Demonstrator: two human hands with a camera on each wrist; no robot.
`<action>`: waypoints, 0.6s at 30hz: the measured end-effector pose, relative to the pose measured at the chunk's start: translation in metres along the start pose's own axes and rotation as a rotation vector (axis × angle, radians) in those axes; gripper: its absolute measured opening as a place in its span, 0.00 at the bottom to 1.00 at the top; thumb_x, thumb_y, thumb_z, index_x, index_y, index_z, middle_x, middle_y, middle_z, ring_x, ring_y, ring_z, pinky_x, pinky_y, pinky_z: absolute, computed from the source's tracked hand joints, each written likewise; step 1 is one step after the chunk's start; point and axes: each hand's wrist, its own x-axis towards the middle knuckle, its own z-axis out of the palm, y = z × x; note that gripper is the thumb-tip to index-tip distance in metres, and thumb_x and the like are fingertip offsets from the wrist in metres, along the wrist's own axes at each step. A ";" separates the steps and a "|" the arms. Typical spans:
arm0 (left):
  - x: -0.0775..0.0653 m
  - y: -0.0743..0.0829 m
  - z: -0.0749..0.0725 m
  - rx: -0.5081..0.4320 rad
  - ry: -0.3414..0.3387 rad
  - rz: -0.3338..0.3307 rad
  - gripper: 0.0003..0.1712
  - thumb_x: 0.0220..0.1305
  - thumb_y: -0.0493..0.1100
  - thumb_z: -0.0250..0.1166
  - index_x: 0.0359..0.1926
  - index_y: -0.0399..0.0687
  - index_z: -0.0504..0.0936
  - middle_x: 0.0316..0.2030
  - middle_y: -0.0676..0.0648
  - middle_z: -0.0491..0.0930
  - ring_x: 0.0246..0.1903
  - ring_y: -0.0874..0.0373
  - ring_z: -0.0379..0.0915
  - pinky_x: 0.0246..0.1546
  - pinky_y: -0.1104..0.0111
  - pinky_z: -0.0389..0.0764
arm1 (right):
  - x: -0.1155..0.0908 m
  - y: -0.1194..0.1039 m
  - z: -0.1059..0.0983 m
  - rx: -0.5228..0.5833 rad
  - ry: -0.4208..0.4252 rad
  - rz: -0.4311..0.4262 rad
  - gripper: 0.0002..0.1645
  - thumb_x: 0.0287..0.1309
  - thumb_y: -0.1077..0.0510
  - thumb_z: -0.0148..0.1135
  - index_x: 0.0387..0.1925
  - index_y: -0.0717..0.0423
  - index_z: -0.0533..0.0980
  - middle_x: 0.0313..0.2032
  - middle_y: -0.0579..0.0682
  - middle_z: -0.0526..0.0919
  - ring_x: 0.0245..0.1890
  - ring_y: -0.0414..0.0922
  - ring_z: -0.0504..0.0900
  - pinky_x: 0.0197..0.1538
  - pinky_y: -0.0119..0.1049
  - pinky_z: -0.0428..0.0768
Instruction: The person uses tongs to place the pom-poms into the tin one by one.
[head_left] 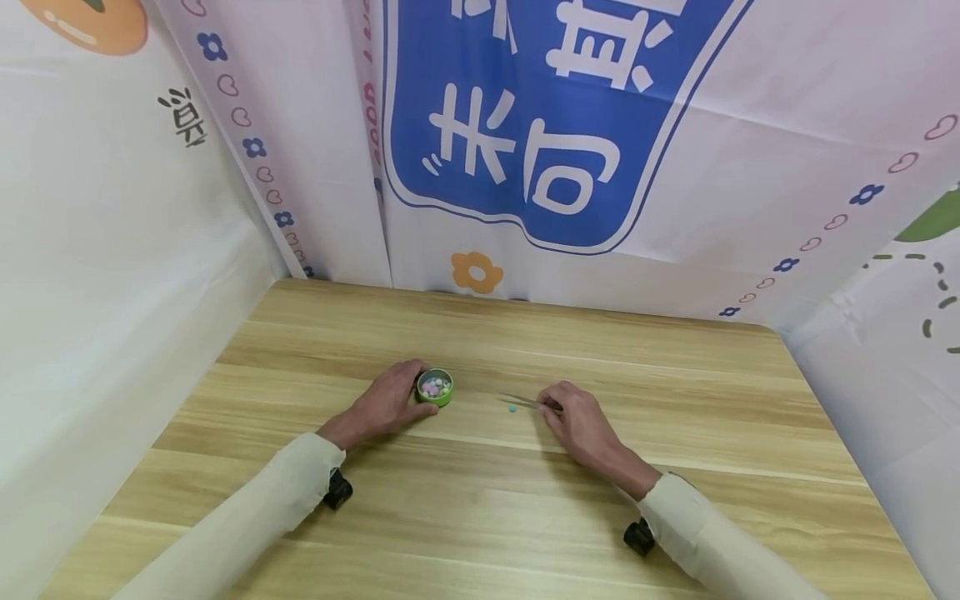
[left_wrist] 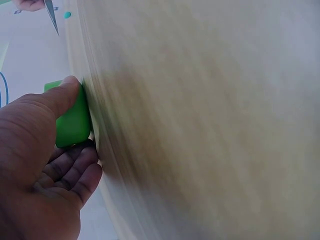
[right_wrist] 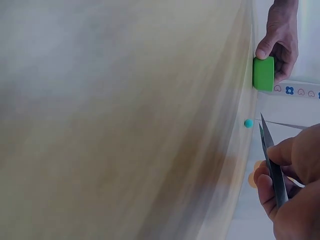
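A small round green tin (head_left: 436, 388) stands on the table with several pastel beads inside it. My left hand (head_left: 387, 398) holds the tin at its left side, thumb and fingers around its wall; in the left wrist view the thumb presses the green wall (left_wrist: 75, 120). Metal tweezers (head_left: 521, 401) are pinched in my right hand (head_left: 581, 421), their tips pointing left toward the tin. In the right wrist view the tweezers (right_wrist: 272, 162) have their tips slightly apart. A single teal bead (head_left: 512, 408) lies on the table beside the tweezers, apart from the tips.
The wood-grain table (head_left: 480, 517) reaches up to a printed white cloth (head_left: 675, 283) at the back. White cloth also hangs at the left and right sides. Each sleeve has a black wrist device (head_left: 338, 489) under it.
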 end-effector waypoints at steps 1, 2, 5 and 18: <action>0.000 0.000 0.000 -0.001 0.000 -0.002 0.34 0.57 0.49 0.74 0.58 0.36 0.72 0.50 0.41 0.79 0.51 0.48 0.75 0.52 0.53 0.78 | -0.001 0.001 -0.001 0.000 0.000 0.000 0.04 0.60 0.66 0.65 0.38 0.59 0.82 0.36 0.50 0.84 0.38 0.42 0.83 0.41 0.36 0.84; 0.000 0.000 0.000 -0.002 0.000 -0.004 0.34 0.57 0.49 0.74 0.58 0.36 0.72 0.50 0.41 0.79 0.51 0.48 0.75 0.53 0.53 0.78 | -0.002 0.002 -0.002 -0.002 -0.001 0.002 0.05 0.60 0.66 0.65 0.38 0.59 0.82 0.36 0.49 0.83 0.38 0.42 0.83 0.41 0.36 0.84; 0.000 0.001 0.000 -0.003 -0.003 -0.006 0.34 0.57 0.50 0.73 0.58 0.36 0.71 0.50 0.40 0.78 0.51 0.47 0.75 0.53 0.53 0.78 | -0.006 0.004 -0.004 -0.013 -0.004 0.009 0.04 0.60 0.66 0.65 0.38 0.59 0.82 0.35 0.49 0.83 0.37 0.41 0.83 0.40 0.35 0.83; 0.000 0.001 -0.001 0.008 -0.002 0.003 0.34 0.58 0.50 0.73 0.58 0.35 0.72 0.50 0.40 0.78 0.52 0.47 0.75 0.54 0.53 0.77 | -0.016 0.012 -0.008 -0.028 -0.007 0.020 0.04 0.60 0.66 0.65 0.37 0.58 0.82 0.35 0.49 0.83 0.36 0.40 0.82 0.38 0.34 0.83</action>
